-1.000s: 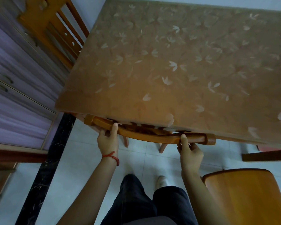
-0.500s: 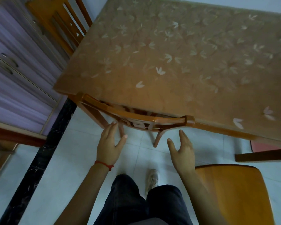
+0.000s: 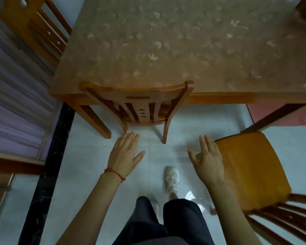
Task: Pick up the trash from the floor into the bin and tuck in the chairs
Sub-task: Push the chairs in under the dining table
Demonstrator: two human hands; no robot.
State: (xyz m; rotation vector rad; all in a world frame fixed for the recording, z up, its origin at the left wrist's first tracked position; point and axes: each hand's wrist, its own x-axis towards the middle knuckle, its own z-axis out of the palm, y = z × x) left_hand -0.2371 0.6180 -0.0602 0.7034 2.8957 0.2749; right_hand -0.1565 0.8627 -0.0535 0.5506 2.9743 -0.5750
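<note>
Tucking chairs in now. One chair [image 3: 136,101] pushed under the desk [image 3: 166,41], its back touching the near edge. Both hands free, fingers spread, holding nothing: left hand [image 3: 125,152] just near the tucked chair's legs, right hand [image 3: 208,158] beside the second chair [image 3: 251,168], out on the floor at the right. Next, probably: grab that seat and slide it under. No trash or bin in sight.

Pale tiled floor [image 3: 99,156] under wooden table [image 3: 166,41] and two chairs [image 3: 140,103]
</note>
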